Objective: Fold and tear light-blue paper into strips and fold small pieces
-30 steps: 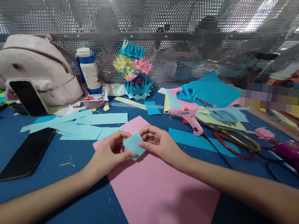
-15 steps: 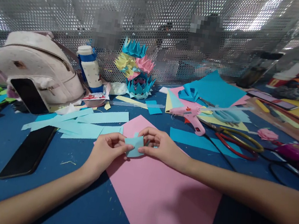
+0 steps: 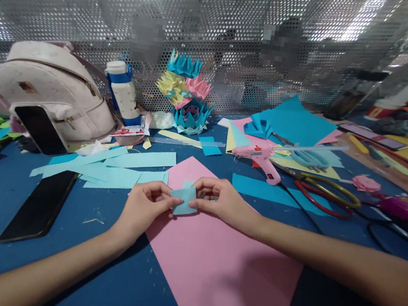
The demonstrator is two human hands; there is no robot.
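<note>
A small light-blue piece of paper (image 3: pixel 184 202) is pinched at its left side by my left hand (image 3: pixel 144 208) and at its right side by my right hand (image 3: pixel 219 204). Another bit of light-blue paper shows just behind its upper edge. Both hands are over a large pink paper sheet (image 3: pixel 217 267). Left of my left hand lie several light-blue paper strips (image 3: pixel 119 176). Beyond my right hand are a pink glue gun (image 3: pixel 260 161) and a blue paper strip (image 3: pixel 278 192).
A black phone (image 3: pixel 37 212) lies at left, before a pale backpack (image 3: pixel 56 90) and a bottle (image 3: pixel 123 92). Folded paper flowers (image 3: pixel 186 89) stand at the back. Scissors (image 3: pixel 321 188), a cable and a pink paper rose (image 3: pixel 366 184) are at right.
The light-blue piece has tilted slightly between my fingers, and a little more paper shows behind its top edge. Both hands keep nearly the same place.
</note>
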